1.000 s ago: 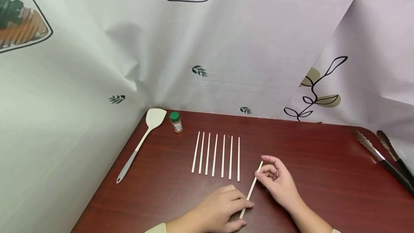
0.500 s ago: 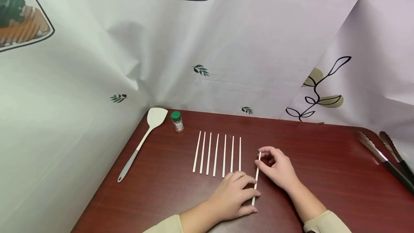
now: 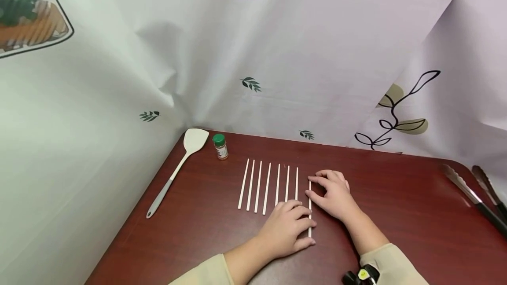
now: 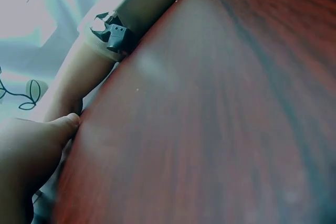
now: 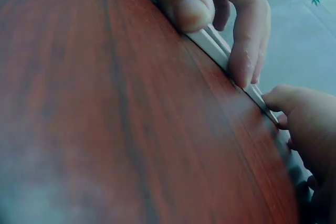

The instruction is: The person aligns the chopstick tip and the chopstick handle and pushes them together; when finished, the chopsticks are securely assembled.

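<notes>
A white chopstick (image 3: pixel 310 201) lies on the dark red table, nearly in line with the row to its left. My left hand (image 3: pixel 286 228) holds its near part, thumb at the near end and fingers reaching across it. At the far end, my right hand (image 3: pixel 334 195) pinches it with thumb and forefinger. Several more white chopsticks (image 3: pixel 267 188) lie side by side to the left; my left hand covers the near ends of some. In the right wrist view, the right thumb (image 5: pixel 191 11) touches the chopstick. The left wrist view shows only part of my left hand (image 4: pixel 31 148).
A white spatula (image 3: pixel 194 141) with a grey handle lies along the table's left edge. Beside its head stands a green-capped spice jar (image 3: pixel 221 148). Metal tongs (image 3: pixel 467 190) with black handles lie at the far right. A printed white cloth (image 3: pixel 317 56) hangs behind the table.
Both hands have moved the chopstick away from me and slightly leftward. It has turned from slanting to nearly parallel with the row. The left hand now covers some of the row's near ends.
</notes>
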A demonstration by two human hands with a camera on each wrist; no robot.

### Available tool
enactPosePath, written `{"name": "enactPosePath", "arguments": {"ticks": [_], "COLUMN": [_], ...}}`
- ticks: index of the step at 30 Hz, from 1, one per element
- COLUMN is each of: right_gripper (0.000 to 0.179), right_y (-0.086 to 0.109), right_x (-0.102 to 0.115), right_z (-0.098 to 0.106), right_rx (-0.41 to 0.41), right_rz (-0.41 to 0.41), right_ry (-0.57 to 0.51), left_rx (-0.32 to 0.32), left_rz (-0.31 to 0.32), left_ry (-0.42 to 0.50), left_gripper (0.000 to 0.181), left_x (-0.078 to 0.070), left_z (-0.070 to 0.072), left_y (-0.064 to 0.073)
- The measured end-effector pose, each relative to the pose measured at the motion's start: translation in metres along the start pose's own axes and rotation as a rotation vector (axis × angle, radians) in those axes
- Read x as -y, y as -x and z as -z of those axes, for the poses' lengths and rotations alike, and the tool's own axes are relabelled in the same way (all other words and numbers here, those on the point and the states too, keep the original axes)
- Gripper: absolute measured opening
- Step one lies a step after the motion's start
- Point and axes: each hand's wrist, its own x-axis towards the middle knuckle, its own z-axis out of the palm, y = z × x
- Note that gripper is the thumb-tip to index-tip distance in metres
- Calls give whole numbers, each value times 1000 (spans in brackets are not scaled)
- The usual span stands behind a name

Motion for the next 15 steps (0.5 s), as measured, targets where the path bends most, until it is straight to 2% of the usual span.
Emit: {"name": "enactPosePath", "arguments": {"ticks": [6, 15], "right_gripper": [44, 46], "right_y": [-8, -15], "right_x": [0, -2], "right_z": [-3, -5], "right_rx": [-1, 13], "right_rz": [-50, -104], "right_ry": [30, 23], "left_rx": [-3, 8], "left_rz": [54, 90], "left_ry": [-50, -40], "left_gripper": [39, 39], "left_x": [6, 7], "left_z": [-5, -11], "left_y": [-7, -11]}}
